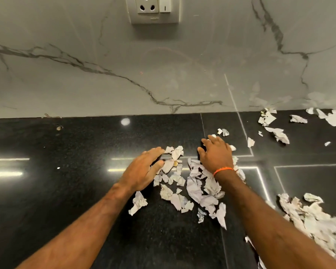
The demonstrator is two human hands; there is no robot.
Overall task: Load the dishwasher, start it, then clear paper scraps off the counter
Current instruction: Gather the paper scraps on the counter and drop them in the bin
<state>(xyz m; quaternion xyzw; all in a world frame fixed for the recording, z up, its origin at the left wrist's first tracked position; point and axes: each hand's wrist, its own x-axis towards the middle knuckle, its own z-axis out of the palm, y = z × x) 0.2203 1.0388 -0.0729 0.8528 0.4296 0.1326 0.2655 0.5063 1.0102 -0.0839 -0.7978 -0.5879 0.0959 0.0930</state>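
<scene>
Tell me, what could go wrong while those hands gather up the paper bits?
1. The left hand and right hand only ring the middle scraps; the far scraps by the wall might get left behind.
2. The big pile sits near the picture's right edge; a wide sweep could scatter it.
3. The shiny black counter looks slick, so light bits may slide away.

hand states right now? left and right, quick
Left hand: open, fingers flat against the paper scraps.
Right hand: open, fingers spread over the scraps, gripping nothing.
</scene>
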